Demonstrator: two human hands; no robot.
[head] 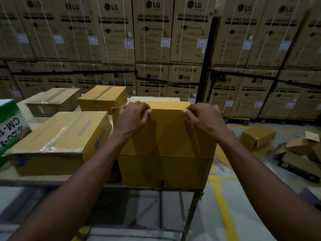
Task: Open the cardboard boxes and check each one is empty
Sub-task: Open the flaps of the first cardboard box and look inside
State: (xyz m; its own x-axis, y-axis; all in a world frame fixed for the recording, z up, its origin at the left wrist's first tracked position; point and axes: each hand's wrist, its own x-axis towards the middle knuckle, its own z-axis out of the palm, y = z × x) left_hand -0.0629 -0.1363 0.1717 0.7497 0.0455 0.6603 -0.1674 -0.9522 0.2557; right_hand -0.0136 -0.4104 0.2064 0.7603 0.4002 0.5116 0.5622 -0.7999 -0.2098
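both hands are closed on the raised near flap of a plain yellow-brown cardboard box (165, 150) at the near right edge of a pale flat table top (34, 175). left hand (132, 117) is pinched on the flap's top edge toward its left corner, right hand (202, 117) pinched on the same edge toward its right corner; fingers are curled over the far side, thumbs are pressed on the near face. the flap is held upright, so the inside of the box is not seen. no print is visible on this box.

three more closed boxes are counted on the table, all left of or beyond the left fingers. a large tan cardboard box sealed with clear tape (59, 141) is just left of the left wrist, small blue print on its side is unreadable. a yellow-brown taped box (102, 99) is just beyond the left fingers. a duller brown taped box (53, 100) is further left of that one.

a green and white printed carton (10, 122) is cut off at the far left edge, upside-down writing on it is read partly as "cm-1".

beyond the fingers, a wall of tall brown strapped cartons (152, 32) is stacked in two tiers, each printed "lg" and "washing machine", with white stickers too small to read.

right of the right fingers, opened and flattened brown cardboard boxes (257, 136) are lying on a grey floor with yellow painted lines (222, 206); exact count cannot be told.
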